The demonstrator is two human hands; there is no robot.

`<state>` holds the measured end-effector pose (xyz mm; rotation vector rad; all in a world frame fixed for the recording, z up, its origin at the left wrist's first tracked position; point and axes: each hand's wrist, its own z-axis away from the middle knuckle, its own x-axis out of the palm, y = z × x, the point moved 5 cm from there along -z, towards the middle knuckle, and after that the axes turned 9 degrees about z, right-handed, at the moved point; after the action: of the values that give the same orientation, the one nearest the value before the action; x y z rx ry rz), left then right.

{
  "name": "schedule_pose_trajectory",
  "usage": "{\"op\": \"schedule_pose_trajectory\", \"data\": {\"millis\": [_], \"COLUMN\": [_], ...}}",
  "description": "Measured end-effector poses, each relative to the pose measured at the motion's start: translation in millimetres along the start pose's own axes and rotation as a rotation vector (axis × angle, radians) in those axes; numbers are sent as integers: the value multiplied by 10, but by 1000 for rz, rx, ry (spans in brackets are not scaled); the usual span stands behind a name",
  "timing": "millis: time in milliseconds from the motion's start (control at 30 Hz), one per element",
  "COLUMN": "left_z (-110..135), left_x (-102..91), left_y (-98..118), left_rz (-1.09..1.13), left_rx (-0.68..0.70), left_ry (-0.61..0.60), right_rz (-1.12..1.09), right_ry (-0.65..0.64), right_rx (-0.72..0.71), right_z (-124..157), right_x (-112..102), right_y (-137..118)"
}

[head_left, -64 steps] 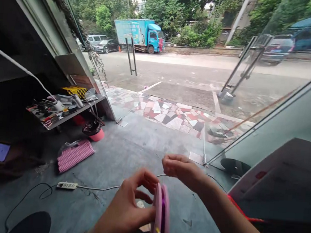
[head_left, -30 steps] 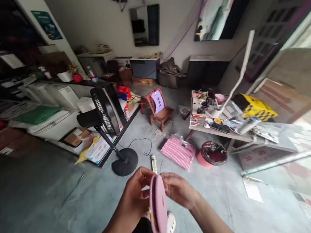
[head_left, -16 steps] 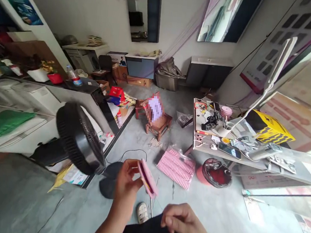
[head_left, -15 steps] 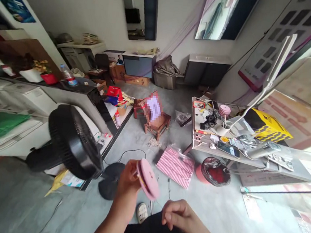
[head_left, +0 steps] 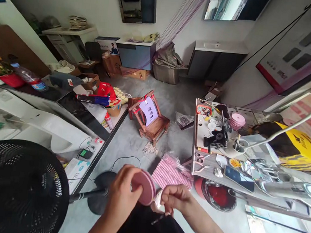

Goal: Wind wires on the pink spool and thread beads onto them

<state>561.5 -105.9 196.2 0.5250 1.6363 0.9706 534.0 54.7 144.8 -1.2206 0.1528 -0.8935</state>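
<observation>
Item: one pink spool [head_left: 145, 191], two thin discs, held tilted above the dark-clad lap, off the floor [head_left: 172, 143]. Clock positions are given from the spool.

Left hand [head_left: 124, 190], nine o'clock: grip clamped on the spool, the thumb laid over the near disc.

Right hand [head_left: 177, 202], between three and four: thumb and fingertips together, just beside the spool's rim; whether a fine thread is pinched there cannot be told.

Stage, as judged: handling under way, the spool taken in hand and not yet set down. How much is wound between the discs cannot be made out, so the amount left cannot be gauged.

Surroundings: at two, a pink packet [head_left: 167, 172] laid on the floor; beyond it a worktop [head_left: 208, 175], on which a stack of pink discs [head_left: 237, 122], scissors [head_left: 201, 157] and a phone [head_left: 238, 179] are kept. At three, a bin [head_left: 199, 188], lined in black. At twelve, a wooden chair [head_left: 158, 126], with a purple panel [head_left: 148, 112] set against its back. At nine, a black fan [head_left: 15, 187], partly cut off.
</observation>
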Motion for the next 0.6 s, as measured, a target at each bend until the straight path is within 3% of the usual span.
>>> {"op": "schedule_pose_trajectory", "data": {"millis": [100,200,333,467,600], "left_z": [-367,-739,-1246,-1758,-2399], "left_x": [7,196,574,943,1200], "left_y": [18,4,2,-3,-129], "left_rz": [141,389,751,987,1050], "left_rx": [-61,-182,-344,-564,-710], "left_ry": [226,235,131,-56,-287], "right_rz": [-116,-193,-116,95,601], "right_ry": [26,96,213,377,702], "right_rx": [17,-28,-108,-160,-73], "right_z": [-159,-364,-649,-967,-1363], "right_x": [-72,-205,-491,-837,-1192], "right_y": [-77,-234,-529,-818,-1081]}}
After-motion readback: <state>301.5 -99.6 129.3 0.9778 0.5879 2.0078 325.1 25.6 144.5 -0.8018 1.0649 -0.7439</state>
